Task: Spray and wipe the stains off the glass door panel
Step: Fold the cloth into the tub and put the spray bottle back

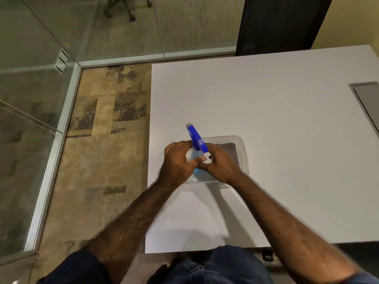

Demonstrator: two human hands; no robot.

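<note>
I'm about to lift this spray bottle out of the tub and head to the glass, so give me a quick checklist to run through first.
1. Left hand on the spray bottle: ok, fingers curl round its clear body.
2. Right hand on the bottle: ok, it grips beside the blue trigger head.
3. Bottle upright: ok, head up, nozzle facing away.
4. Liquid inside: ok, blue liquid shows low down; amount cannot tell.
5. Cloth ready: ok, a dark folded cloth lies in the clear tub.
6. Stains on the glass panel: cannot tell.
</note>
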